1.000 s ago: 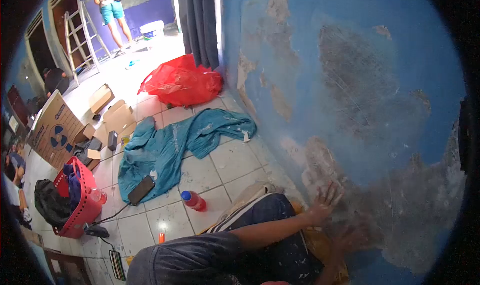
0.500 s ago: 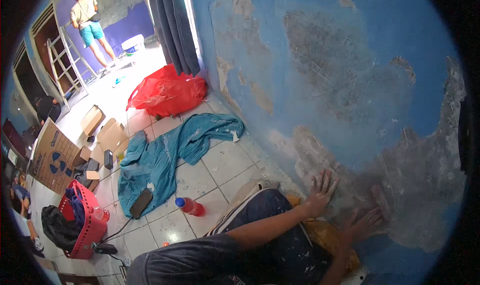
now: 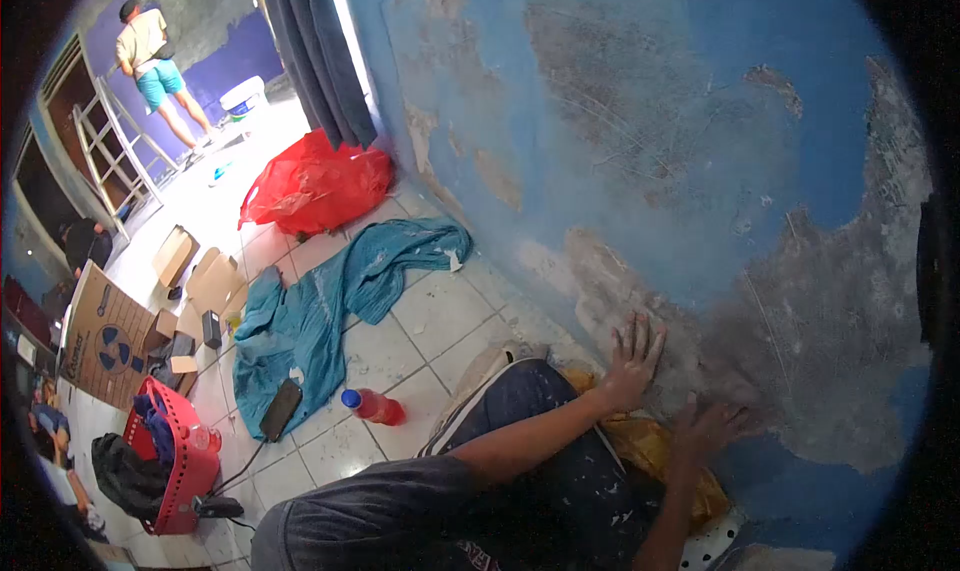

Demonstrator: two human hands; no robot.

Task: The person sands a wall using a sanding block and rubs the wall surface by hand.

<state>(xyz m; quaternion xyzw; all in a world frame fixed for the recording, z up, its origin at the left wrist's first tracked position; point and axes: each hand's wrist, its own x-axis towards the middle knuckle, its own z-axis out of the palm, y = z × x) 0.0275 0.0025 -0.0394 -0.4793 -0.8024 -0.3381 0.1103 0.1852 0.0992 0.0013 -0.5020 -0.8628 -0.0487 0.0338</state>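
My left hand (image 3: 632, 364) rests with spread fingers on the bare grey patch of the peeling blue wall (image 3: 660, 231). Lower and to its right, my right hand (image 3: 712, 426) lies against the same rough patch, fingers stretched out and slightly blurred. Whether anything thin is beneath that palm, I cannot make out. A hazy, dusty-looking area surrounds the right fingers. Under my arms is a crumpled yellow-brown cloth or bag (image 3: 640, 446), partly hidden. My dark, paint-flecked trouser leg (image 3: 530, 406) is bent close to the wall.
A red bottle with blue cap (image 3: 375, 407) stands on the tiles near a teal cloth (image 3: 300, 331) and a phone (image 3: 281, 411). Beyond are a red plastic bag (image 3: 320, 186), cardboard boxes (image 3: 105, 341), a pink basket (image 3: 185, 461), a ladder (image 3: 115, 151) and a standing person (image 3: 150, 61).
The view has shifted, so the room sits further left and the wall higher. My right hand has shifted slightly along the patch; my left hand stays on the wall.
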